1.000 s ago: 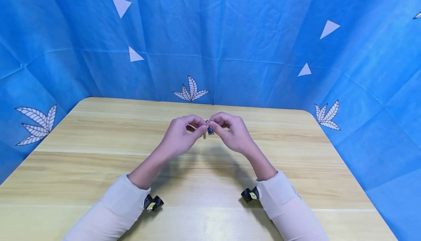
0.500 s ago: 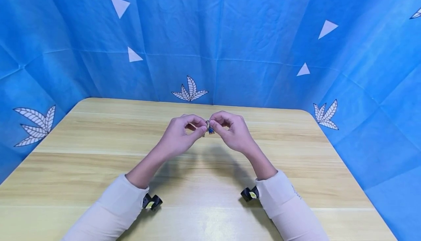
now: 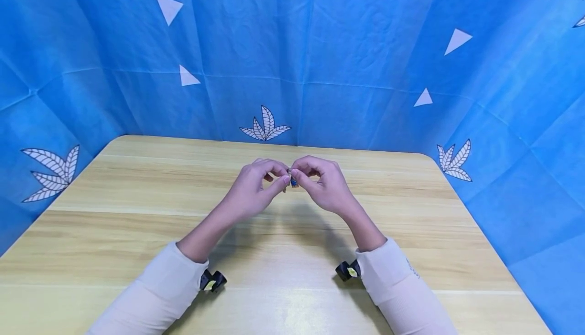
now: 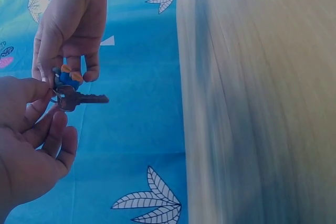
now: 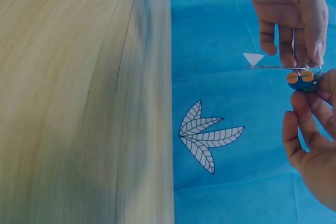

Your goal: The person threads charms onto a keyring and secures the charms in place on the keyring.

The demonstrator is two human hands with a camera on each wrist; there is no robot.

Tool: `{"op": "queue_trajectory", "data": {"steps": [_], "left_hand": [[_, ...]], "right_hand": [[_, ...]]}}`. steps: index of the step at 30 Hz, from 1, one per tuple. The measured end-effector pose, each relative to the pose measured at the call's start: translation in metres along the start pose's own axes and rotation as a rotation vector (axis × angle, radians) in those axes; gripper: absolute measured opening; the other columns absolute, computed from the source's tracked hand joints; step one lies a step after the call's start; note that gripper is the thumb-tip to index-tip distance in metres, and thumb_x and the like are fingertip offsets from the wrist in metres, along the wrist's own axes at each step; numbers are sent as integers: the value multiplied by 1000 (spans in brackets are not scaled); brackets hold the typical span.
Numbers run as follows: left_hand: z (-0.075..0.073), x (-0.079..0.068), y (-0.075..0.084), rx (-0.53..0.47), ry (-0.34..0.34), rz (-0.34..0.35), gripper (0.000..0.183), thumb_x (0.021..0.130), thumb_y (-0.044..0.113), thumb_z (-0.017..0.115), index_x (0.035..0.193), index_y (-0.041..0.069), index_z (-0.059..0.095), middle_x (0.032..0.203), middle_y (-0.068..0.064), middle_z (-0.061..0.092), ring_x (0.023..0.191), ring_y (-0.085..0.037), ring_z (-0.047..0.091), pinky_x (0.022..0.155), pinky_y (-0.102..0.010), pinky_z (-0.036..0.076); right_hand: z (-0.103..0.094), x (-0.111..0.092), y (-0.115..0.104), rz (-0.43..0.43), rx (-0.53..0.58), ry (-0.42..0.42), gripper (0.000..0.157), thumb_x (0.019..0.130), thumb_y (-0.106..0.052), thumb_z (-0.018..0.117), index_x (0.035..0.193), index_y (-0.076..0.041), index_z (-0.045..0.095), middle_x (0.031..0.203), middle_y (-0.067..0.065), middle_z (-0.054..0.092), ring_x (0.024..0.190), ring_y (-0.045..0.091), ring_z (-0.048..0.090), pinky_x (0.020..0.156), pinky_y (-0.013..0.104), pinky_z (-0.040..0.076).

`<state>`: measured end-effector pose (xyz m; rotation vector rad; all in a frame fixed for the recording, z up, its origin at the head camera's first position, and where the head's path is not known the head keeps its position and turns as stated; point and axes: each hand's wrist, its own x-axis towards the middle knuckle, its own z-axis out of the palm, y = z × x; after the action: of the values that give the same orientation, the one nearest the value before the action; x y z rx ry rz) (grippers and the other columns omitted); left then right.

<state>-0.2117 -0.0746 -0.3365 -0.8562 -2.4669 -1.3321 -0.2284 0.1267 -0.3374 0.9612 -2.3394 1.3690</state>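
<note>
In the head view my left hand (image 3: 249,189) and right hand (image 3: 323,183) meet fingertip to fingertip above the wooden table (image 3: 292,254). Between them is a small bunch: a metal key (image 4: 86,99), a thin key ring (image 4: 53,98) and a small blue keychain figure (image 5: 299,83) with orange feet. My left thumb and forefinger pinch the ring beside the key's head. The right thumb and forefinger grip the figure's greyish end, where it joins the ring. The key's toothed blade sticks out free of the fingers. Fingertips hide part of the ring.
A blue cloth curtain (image 3: 292,45) with white leaves and triangles stands behind the table and along both sides. A small black wrist camera sits at each sleeve cuff, the left camera (image 3: 213,281) and the right camera (image 3: 347,270), close over the tabletop.
Both hands stay almost in place, with small finger movements. The key shows less below the left fingertips than a second ago, and the blue figure has turned slightly.
</note>
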Motion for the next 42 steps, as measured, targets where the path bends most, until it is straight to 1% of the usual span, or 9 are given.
{"op": "queue_trajectory", "data": {"steps": [4,9,12,15,19,24,28,34,42], "left_hand": [[-1,0,0,35,-7,34,14,95,28,59,89,17,65,102,10,63,98,-11,50,81,-36,45],[-2,0,1,60,-10,72,15,95,28,58,89,16,65,103,11,63,97,-12,50,76,-34,42],[-2,0,2,64,-8,99,12,95,28,59,88,21,64,103,12,63,97,-14,51,72,-35,41],[-2,-1,1,65,-4,111,10,95,28,59,86,25,63,105,12,64,98,-13,51,76,-35,43],[-1,0,-2,58,10,105,9,94,30,61,86,27,64,104,14,64,99,-8,51,81,-35,44],[1,0,-3,46,20,102,12,93,33,61,92,24,68,100,14,65,97,-10,52,80,-38,46],[1,1,-2,68,37,92,11,93,30,62,95,22,70,103,12,65,95,-11,53,77,-38,47],[0,1,0,89,62,67,11,92,30,64,97,23,71,91,15,66,89,-19,56,75,-32,44],[0,-1,1,100,86,66,14,91,31,65,98,22,72,89,14,67,84,-17,54,71,-32,43]], "right_hand": [[0,-1,1,2,0,-8,6,94,-20,61,94,-19,67,80,-6,66,74,9,61,70,31,53],[0,-1,1,-3,-13,-7,7,95,-22,60,94,-20,67,80,-6,67,74,9,62,68,32,53],[-1,-1,1,1,-11,-5,7,95,-22,60,94,-20,67,81,-5,67,74,9,62,67,32,53],[-1,-1,-1,11,-3,-3,7,95,-19,60,93,-19,66,81,-4,67,74,9,61,67,33,52],[-3,-1,-17,7,3,-1,8,94,-8,59,92,-11,67,80,2,66,74,14,60,69,37,52],[-4,-2,-35,3,6,-3,9,92,0,59,92,-3,67,81,8,67,75,18,61,71,39,52],[-3,-1,-28,-11,3,-1,7,92,-3,60,92,-5,67,81,6,67,74,15,61,69,38,53],[-2,-1,-4,-44,-14,14,6,93,-15,62,94,-14,67,81,-1,68,73,9,62,69,32,53],[-3,0,1,-85,-5,23,8,94,-21,61,95,-16,67,81,-4,68,73,8,62,70,31,53]]}}
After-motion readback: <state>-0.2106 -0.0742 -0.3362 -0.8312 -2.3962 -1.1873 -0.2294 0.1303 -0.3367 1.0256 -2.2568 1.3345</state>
